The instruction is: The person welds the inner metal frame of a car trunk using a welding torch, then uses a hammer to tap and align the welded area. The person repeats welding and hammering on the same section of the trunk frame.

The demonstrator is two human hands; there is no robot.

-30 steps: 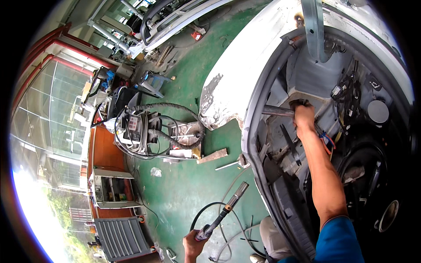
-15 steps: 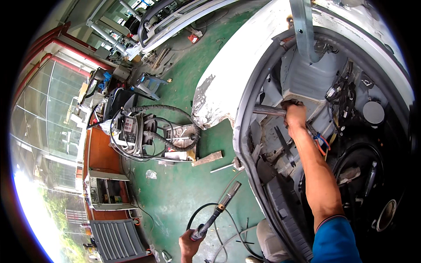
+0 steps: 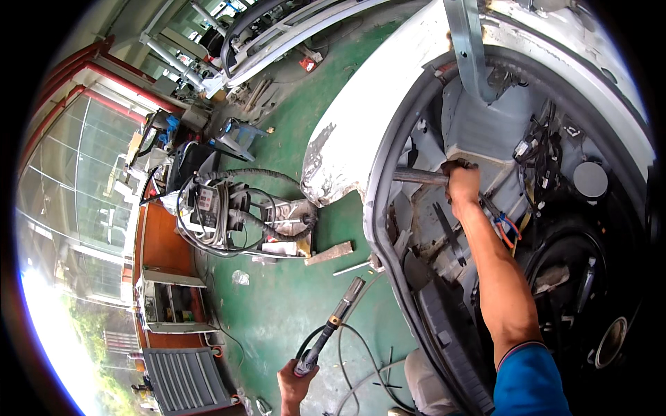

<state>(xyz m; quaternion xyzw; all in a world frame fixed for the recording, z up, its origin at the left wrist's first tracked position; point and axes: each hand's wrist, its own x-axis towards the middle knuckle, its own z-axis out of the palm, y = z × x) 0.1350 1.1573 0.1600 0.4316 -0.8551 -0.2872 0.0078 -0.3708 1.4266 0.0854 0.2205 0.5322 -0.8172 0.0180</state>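
My left hand (image 3: 295,385), low in the middle, is closed around the grip of a welding torch (image 3: 335,323) with a black cable. Its metal nozzle tilts up and to the right over the green floor, apart from the car. My right hand (image 3: 463,184) reaches into the car's open rear compartment and is closed around a grey metal bar (image 3: 422,177). The bar points left toward the rim seal; a dark part shows at my fingers, its shape unclear. Below the bar lies a dark narrow metal piece (image 3: 449,234).
A white car body (image 3: 368,125) with a rubber-sealed rim (image 3: 387,229) surrounds my right arm. A metal strut (image 3: 470,55) stands above. Wires (image 3: 506,229) hang near my forearm. A welding machine (image 3: 208,208) on a cart, a blue stool (image 3: 238,135) and floor cables stand left.
My left hand and the torch have shifted slightly left, with the nozzle a little higher. My right hand keeps its hold on the bar, and the view has shifted slightly.
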